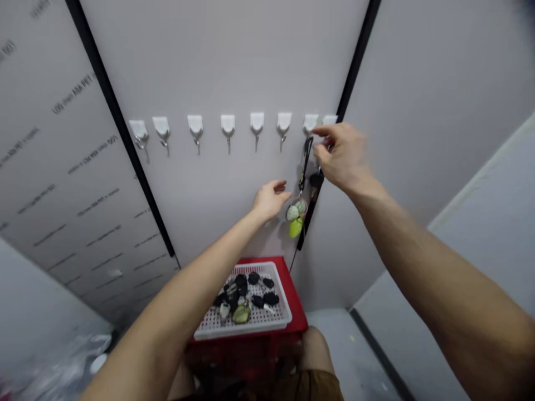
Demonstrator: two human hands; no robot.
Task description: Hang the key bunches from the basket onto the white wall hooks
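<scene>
"Where's the green keychain [295, 226]?"
"Hanging under the hook row [228, 122], toward its right."
"Hands?"
"Left hand [270, 200] below the row, loosely open; right hand [339, 153] at its right end, fingers bent, grip unclear."

A white, rectangular, perforated plastic basket [251, 328] is borne by a red bench [296, 303], whose surface is exposed along the basket's right side and far edge. Black-headed metal keys [271, 299] and a rounded, yellowish-green pendant [241, 313] are scattered across the basket's perforated floor.
</scene>
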